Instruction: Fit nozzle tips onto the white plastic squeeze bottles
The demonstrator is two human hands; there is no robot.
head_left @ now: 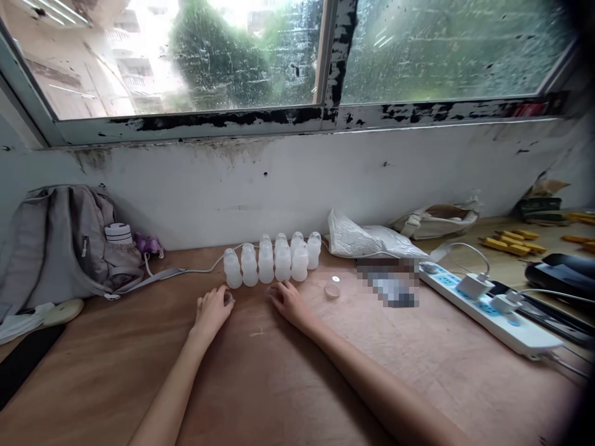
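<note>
Several small frosted white bottles (266, 263) with clear tops stand upright, grouped in rows near the wall. My left hand (211, 314) rests on the table in front of the leftmost bottle, its fingers closed around a small clear cap (228, 298). My right hand (292, 306) lies palm down just in front of the middle bottles. Its fingers are curled together, and whatever is beneath them is hidden; I cannot tell whether they touch a bottle. To its right, a clear round lid (331, 291) and a small white disc (335, 279) lie on the tabletop.
A grey backpack (69, 241) leans at left, its strap and a white cable running toward the bottles. A silvery-white pouch (367, 238), a blurred-out patch and a power strip (493, 316) with plugs sit at right. Yellow pieces (514, 241) lie farther right. The wall bounds the back.
</note>
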